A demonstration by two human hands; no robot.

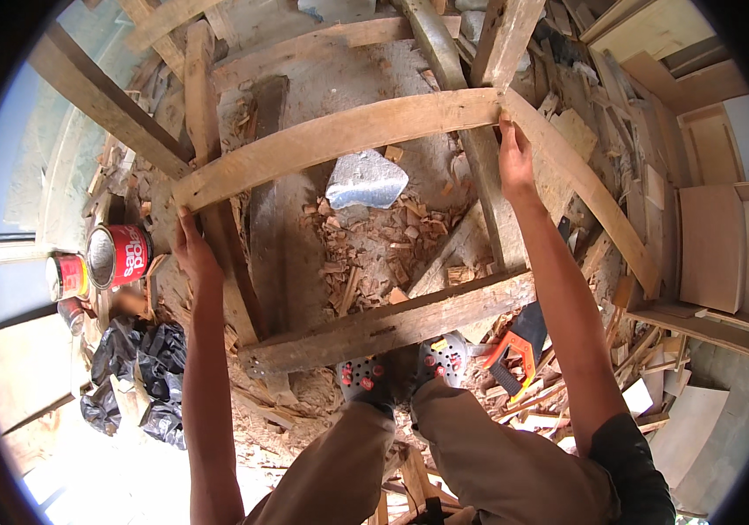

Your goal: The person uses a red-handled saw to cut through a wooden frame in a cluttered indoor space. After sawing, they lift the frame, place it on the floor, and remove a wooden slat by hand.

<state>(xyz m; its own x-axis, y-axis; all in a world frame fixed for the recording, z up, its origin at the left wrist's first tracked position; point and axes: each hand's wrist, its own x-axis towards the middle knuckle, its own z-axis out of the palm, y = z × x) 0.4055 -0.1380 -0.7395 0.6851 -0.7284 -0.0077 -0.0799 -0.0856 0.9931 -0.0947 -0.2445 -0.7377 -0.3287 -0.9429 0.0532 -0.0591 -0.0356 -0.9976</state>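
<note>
A frame of rough wooden beams stands in front of me, with a top crossbar (pixel 339 136) spanning it and a lower rail (pixel 392 319) close to my shoes. At the crossbar's left end, my left hand (pixel 195 252) grips the wood where it meets the upright post. My right hand (pixel 515 157) is closed at the opposite corner, its fingertips against the joint of the crossbar and a slanting side beam (pixel 589 188). Both arms reach forward, the right one higher. The far side of each grip is hidden by the wood.
A handsaw (pixel 519 354) with an orange handle lies by my right shoe. Paint cans (pixel 119 255) and black plastic bags (pixel 143 372) are on the left. Inside the frame lie a pale stone block (pixel 366 181) and wood chips. Boards (pixel 711 249) lean at the right.
</note>
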